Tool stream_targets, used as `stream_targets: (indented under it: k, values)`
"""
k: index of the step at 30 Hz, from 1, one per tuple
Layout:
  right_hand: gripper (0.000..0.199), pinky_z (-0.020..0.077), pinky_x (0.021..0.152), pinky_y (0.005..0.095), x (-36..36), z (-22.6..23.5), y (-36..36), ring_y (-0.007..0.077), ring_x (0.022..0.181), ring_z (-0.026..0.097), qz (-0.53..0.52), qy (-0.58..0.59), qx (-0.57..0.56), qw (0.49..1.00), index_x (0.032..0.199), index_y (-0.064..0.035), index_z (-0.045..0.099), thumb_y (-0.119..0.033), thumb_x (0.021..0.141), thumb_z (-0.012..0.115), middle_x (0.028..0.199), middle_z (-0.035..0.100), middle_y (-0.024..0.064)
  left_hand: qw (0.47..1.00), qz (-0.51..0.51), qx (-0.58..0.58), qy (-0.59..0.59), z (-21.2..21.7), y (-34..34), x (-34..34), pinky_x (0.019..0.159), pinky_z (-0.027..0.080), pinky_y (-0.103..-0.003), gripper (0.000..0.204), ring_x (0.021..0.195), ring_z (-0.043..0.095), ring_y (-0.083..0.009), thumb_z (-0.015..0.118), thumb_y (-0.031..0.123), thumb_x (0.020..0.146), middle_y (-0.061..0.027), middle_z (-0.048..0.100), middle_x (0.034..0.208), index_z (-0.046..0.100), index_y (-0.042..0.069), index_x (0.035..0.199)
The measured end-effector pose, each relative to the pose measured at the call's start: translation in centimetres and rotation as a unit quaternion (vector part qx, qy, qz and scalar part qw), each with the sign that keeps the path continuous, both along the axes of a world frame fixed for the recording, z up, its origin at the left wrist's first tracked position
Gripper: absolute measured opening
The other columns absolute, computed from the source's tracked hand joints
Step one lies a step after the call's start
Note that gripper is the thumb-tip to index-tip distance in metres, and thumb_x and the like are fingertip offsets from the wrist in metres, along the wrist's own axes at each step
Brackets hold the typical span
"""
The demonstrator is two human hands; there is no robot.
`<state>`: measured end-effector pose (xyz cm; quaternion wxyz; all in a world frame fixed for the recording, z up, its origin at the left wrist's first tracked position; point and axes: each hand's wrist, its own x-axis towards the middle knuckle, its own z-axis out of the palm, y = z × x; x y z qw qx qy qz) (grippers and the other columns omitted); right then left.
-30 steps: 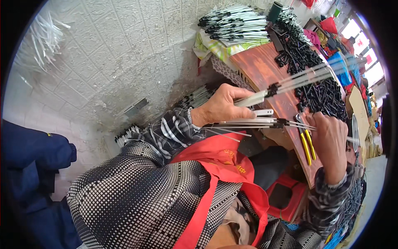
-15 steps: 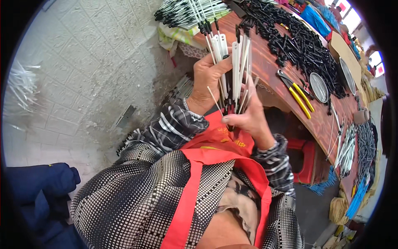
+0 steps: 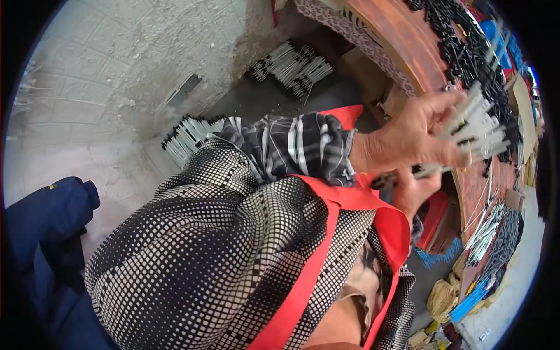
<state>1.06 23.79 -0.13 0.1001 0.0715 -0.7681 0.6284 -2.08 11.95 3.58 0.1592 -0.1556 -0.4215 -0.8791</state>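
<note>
My left hand (image 3: pixel 408 134) reaches across to the right with its fingers closed round a bundle of thin white plastic rods (image 3: pixel 481 131) with dark ends. The bundle fans out beyond the fingers over the table edge and is smeared by motion. Just below, my right hand (image 3: pixel 414 191) is partly covered by the left. Its fingers are curled about a few pale rods with dark tips, which stick out between the two hands. A red apron (image 3: pixel 388 219) lies over my front.
Black parts (image 3: pixel 461 46) are heaped on the wooden table (image 3: pixel 396 29). White rods (image 3: pixel 493 230) and grey and blue ones (image 3: pixel 471 300) lie along its right end. Stacked rods (image 3: pixel 294 65) sit on the floor beneath. A dark blue padded cloth (image 3: pixel 49 216) is at left.
The view has swung right and down. Both hands have moved right, my left hand crossing above the right with the rods. The cutters on the table are no longer visible.
</note>
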Motion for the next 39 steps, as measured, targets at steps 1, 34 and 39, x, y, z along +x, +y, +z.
stream_targets:
  k: [1,34,39]
  values:
    - [0.040,0.0497,0.067,0.0259,-0.2,0.5,1.2,0.0101,0.074,0.057,-0.024,0.014,0.024,0.999,0.100,-0.0005,0.054,-0.009,0.069,0.077,0.084,0.059,0.0029,0.996,0.071,-0.038,0.045,0.0,0.1,-0.1,0.073,0.050,-0.024,0.036,0.087,0.061,-0.0104,0.069,0.012,0.084,-0.0065,0.064,0.095,0.058,-0.002,0.115]
    - [0.040,0.0470,0.063,0.0248,-1.8,4.1,4.6,0.0095,0.067,0.055,0.047,-0.022,0.060,0.997,0.102,0.0000,0.056,-0.005,0.064,0.067,0.076,0.059,0.0018,0.908,-0.109,-0.401,-0.052,2.6,-7.1,-5.3,0.070,0.049,-0.029,0.037,0.078,0.059,-0.0100,0.058,0.027,0.092,-0.0001,0.061,0.087,0.055,0.003,0.120]
    - [0.041,0.0460,0.064,0.0239,-3.8,3.1,0.1,0.0078,0.070,0.052,0.073,0.010,-0.025,0.997,0.101,-0.0007,0.056,-0.007,0.062,0.068,0.079,0.058,-0.0001,0.988,-0.124,-0.083,0.023,0.5,-1.0,-2.9,0.091,0.046,-0.031,0.063,0.101,0.057,-0.0132,0.061,0.032,0.091,-0.0057,0.059,0.111,0.035,-0.002,0.137]
